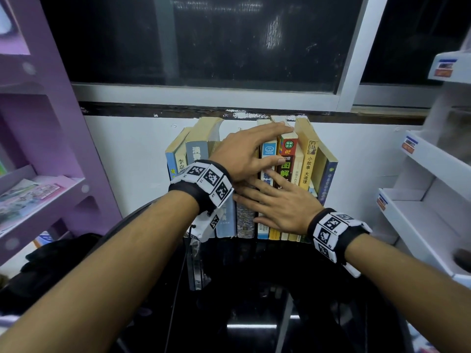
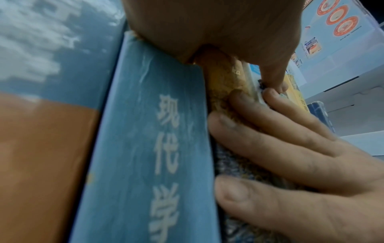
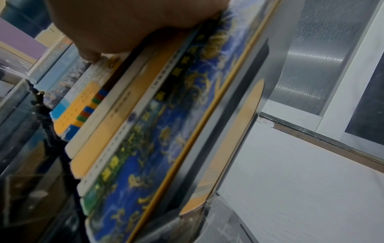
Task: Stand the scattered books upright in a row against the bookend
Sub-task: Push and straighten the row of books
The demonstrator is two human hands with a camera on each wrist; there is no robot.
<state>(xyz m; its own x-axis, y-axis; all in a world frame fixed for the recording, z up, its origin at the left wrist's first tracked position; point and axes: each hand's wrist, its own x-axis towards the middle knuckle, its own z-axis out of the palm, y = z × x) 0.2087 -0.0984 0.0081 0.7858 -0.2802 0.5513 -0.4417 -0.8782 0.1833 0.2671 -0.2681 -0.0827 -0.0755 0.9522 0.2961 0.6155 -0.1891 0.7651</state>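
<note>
Both hands lay flat and held nothing: the left hand (image 1: 244, 154) pressed the books (image 1: 288, 179) at 12 o'clock, the right hand (image 1: 277, 202) their spines, likely squaring them toward the bookend (image 3: 232, 148) at 3 o'clock.

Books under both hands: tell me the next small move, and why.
Probably press the spines back until they sit flush. The left hand lies flat on the upper spines of the books and the right hand flat on the lower spines. The row already stands upright, but it fans out at the top and the outer books lean, so squaring it up seems all that is left.
</note>
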